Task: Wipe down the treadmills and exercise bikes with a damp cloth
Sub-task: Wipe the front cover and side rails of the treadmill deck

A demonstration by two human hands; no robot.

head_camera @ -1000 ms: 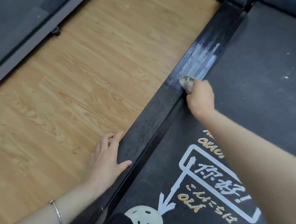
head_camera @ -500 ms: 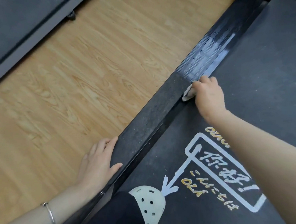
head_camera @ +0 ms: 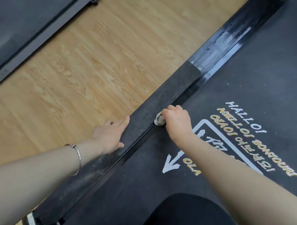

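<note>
Right hand clamps cloth, perhaps damp, on dusty treadmill rail; left hand flat beside wood floor.

On the side rail, cloth in right hand, left hand nearer; floor left, belt right.

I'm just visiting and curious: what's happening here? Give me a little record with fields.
Place: treadmill side rail beside wooden floor
Right hand: grips a small cloth against the rail's inner edge
Left hand: rests flat on the rail's outer edge, fingers straight
Far stretch of rail: glossy, looks wiped
Stretch by the cloth: dull, dusty
</note>
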